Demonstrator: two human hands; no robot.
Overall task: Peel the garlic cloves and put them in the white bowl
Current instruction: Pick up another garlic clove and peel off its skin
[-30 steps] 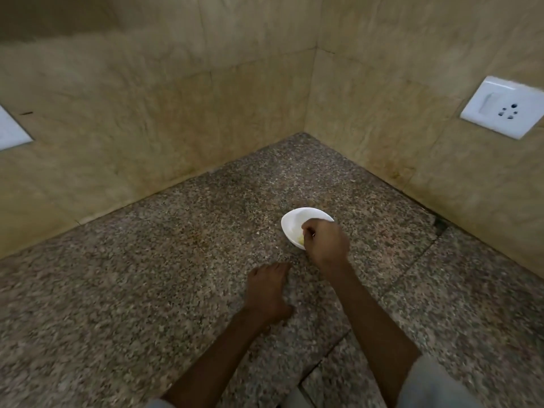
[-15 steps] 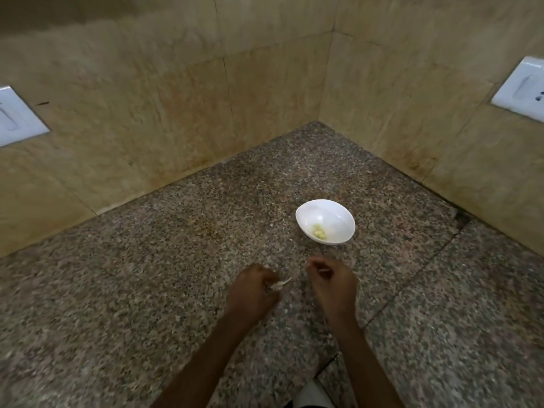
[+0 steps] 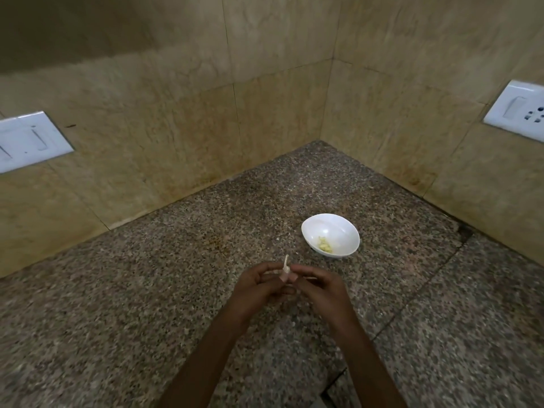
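Pinching a garlic clove (image 3: 285, 271) (pale, papery tip up), both hands meet

The left grip (image 3: 256, 287) and right grip (image 3: 321, 293) are bare; the forearms (image 3: 206, 357) are uncovered to the picture's lower edge.

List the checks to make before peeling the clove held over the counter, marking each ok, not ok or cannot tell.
1. Grip: left hand and right hand both pinch the garlic clove at the fingertips: ok.
2. Skin to peel: a papery tip sticks up from the clove: ok.
3. Target: white bowl upright, uncovered, apart from the hands: ok.
4. Room in bowl: only a few peeled pieces at the bottom: ok.
5. More cloves waiting on the counter: cannot tell.
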